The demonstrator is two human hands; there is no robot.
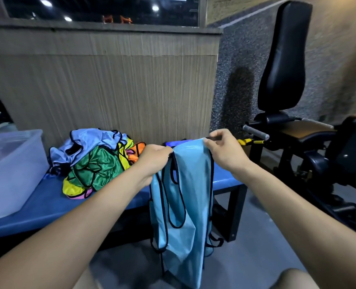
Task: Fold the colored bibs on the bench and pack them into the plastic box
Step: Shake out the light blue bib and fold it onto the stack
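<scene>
Held bib: a light blue bib hung lengthwise in front of the worktop's near edge, at 6 o'clock of the hands, its lower end dropping out of frame.
Left hand: the left hand pinched the bib's top edge at its left corner, fingers curled round the cloth.
Right hand: the right hand pinched the top edge at the right corner, likewise clenched on the cloth.
Step in hand: judged as squaring the bib before a fold. Advice: keep both corners level, let the black-trimmed loops hang free of tangles, then lay the bib flat on the bare worktop before creasing.
Worktop: blue worktop, bare surface near the front edge.
Bib pile: unfolded bibs in blue, green, yellow and orange, heaped at 10 o'clock of the hands.
Plastic box: translucent plastic box on the worktop at 9 o'clock; contents unclear.
Room: wood-grain partition behind; black gym machine at 2 o'clock.
</scene>
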